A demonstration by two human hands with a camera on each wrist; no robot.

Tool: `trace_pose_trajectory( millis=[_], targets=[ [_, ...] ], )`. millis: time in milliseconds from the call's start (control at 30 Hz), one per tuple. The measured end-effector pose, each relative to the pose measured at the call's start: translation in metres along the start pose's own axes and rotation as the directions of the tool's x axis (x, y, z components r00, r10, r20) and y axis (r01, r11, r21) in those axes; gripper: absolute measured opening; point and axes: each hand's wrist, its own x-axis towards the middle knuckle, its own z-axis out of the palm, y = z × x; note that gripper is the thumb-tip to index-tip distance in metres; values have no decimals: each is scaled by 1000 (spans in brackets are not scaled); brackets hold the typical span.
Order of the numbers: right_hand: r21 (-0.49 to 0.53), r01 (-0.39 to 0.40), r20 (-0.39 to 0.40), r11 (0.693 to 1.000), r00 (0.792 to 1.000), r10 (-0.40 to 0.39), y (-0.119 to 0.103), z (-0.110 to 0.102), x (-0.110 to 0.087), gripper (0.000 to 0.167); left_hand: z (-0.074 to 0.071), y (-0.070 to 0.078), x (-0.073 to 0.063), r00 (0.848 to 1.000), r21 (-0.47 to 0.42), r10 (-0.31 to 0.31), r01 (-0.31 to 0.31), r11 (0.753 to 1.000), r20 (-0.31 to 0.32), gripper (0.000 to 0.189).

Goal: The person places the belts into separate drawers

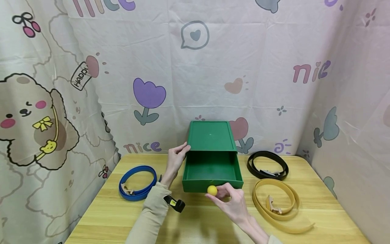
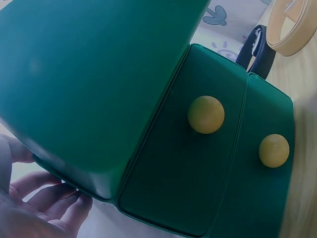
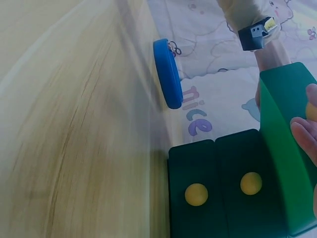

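Note:
A green drawer cabinet point(image 1: 210, 135) stands near the back of the table. Its top drawer point(image 1: 195, 186) is pulled out, and the inside floor shows from above. Thumb and fingertips of my right hand point(image 1: 233, 203) pinch the round yellow knob point(image 1: 212, 190) on that drawer's front. At the cabinet's upper left front corner, my left hand point(image 1: 175, 159) grips the side with bent fingers. Below, in the left wrist view, a middle drawer with a yellow knob point(image 2: 206, 114) and a bottom drawer with another yellow knob point(image 2: 274, 150) are both closed.
Left of the cabinet lies a coiled blue belt point(image 1: 138, 196). On the right, a coiled black belt point(image 1: 252, 166) sits behind a tan belt point(image 1: 256, 200) whose loose end trails forward. A printed curtain point(image 1: 207, 74) hangs behind the wooden table point(image 1: 195, 223).

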Motion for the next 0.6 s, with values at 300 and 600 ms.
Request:
trace_pose_trajectory(
  millis=[300,600],
  targets=[
    [-7,32,8,999,999,-32,2,-1,0,32,0,0,1,1000,-6,-2,2,1000,-1,40],
    [-25,137,-21,990,990,-138,7,-4,0,34,1,1,0,1000,-20,-1,1,1000,5,41]
  ],
)
